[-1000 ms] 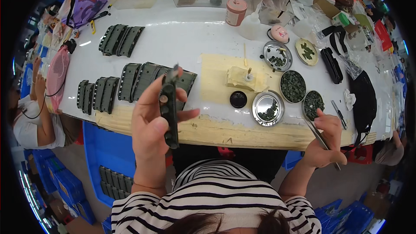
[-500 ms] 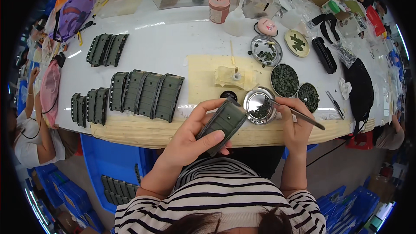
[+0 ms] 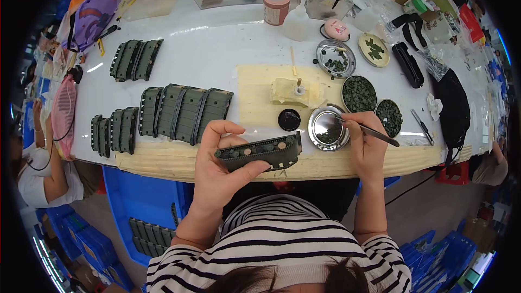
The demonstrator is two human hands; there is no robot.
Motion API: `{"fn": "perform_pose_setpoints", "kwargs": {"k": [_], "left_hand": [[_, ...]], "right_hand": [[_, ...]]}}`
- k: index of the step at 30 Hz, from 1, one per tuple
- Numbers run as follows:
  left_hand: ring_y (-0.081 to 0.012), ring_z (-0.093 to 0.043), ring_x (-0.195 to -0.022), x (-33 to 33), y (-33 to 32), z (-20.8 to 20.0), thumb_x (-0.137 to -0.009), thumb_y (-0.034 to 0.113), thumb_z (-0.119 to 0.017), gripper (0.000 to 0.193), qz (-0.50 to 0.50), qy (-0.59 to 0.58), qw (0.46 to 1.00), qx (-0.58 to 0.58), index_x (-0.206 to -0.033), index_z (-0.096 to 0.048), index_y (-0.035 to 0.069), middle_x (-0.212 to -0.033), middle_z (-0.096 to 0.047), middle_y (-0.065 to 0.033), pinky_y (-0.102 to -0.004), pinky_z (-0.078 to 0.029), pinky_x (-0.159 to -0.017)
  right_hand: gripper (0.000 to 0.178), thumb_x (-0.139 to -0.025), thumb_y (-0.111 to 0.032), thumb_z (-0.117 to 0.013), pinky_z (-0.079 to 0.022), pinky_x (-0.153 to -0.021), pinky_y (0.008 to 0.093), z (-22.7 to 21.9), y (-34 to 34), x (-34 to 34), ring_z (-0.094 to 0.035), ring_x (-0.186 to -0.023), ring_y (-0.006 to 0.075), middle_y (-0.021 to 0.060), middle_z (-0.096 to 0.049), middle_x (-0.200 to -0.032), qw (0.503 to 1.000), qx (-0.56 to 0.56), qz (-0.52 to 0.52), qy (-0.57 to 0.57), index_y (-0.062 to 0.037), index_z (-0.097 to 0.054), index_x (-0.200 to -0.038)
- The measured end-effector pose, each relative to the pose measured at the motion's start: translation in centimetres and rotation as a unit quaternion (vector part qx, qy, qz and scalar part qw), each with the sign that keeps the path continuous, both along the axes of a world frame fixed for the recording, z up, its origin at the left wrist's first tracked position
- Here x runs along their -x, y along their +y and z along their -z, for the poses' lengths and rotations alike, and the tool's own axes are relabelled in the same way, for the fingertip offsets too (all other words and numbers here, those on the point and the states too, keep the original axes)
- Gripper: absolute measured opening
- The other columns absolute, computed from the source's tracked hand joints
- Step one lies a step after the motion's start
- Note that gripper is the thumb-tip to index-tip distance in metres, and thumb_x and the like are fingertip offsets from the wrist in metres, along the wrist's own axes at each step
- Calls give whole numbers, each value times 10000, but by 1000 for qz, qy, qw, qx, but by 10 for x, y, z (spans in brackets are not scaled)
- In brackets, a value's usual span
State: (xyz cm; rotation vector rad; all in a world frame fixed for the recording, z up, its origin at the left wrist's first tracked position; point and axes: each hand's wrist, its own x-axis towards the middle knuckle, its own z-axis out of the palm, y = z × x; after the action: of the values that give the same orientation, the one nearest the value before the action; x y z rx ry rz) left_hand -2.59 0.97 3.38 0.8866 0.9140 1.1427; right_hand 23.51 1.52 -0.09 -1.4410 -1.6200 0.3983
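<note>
My left hand (image 3: 220,165) grips a dark green model tank hull (image 3: 260,153) near the table's front edge. Its side with a row of small round wheels faces up. In my right hand (image 3: 368,149) is a pair of metal tweezers (image 3: 374,134), closed round by thumb and fingers. The tweezers' tips reach over a shiny round metal dish (image 3: 324,118) with small dark green parts in its lower half. Whether the tips hold a part is too small to tell. A small black round pot (image 3: 288,120) stands just left of the dish.
Several green hulls (image 3: 184,113) stand in rows at left. Right of the dish are tins of green parts (image 3: 359,95). A yellow taped block (image 3: 296,92) sits on a yellow sheet (image 3: 252,84). A white squeeze bottle (image 3: 296,23) stands behind; a blue bin (image 3: 130,195) is below left.
My left hand has turned the hull from its flat face to its wheeled side and moved slightly left. The black pot now shows fully. The tweezers stay over the dish.
</note>
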Motion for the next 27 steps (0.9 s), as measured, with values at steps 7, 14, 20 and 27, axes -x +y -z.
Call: {"fn": "perform_pose_setpoints", "kwargs": {"k": [7,14,20,27], "left_hand": [[-125,-571,-877,5,5,30,-704,-104,-725,276,70,-93,989,-93,-944,-621,-17,-972,-616,-94,-230,-440,-776],[-144,-635,-889,-10,0,17,-801,-63,-654,345,39,-167,983,64,-1130,-561,-17,-965,-652,-99,-281,-508,-832],[-214,-579,-934,-11,-5,28,-780,-17,-626,398,84,-268,949,144,-1170,-550,15,-1021,-596,-94,-381,-504,-851],[-243,-560,-1027,-19,-1,26,-845,52,-587,482,82,-323,932,143,-1308,-457,18,-1095,-568,-114,-396,-509,-861]], "right_hand": [[124,-901,-97,-599,-429,-612,287,-2,-3,-1,-546,-671,185,91,-611,-767,998,-27,-3,48,16,-649,-886],[274,-985,-166,-464,-477,-631,249,-15,-17,13,-582,-702,142,104,-606,-823,974,-69,-48,211,46,-630,-933],[351,-1006,-240,-430,-497,-639,251,-26,-20,31,-611,-696,156,114,-604,-819,949,-64,-107,290,52,-610,-931],[352,-1013,-238,-413,-498,-639,253,-31,-20,49,-628,-699,159,108,-612,-841,929,-15,-111,353,48,-604,-936]]}}
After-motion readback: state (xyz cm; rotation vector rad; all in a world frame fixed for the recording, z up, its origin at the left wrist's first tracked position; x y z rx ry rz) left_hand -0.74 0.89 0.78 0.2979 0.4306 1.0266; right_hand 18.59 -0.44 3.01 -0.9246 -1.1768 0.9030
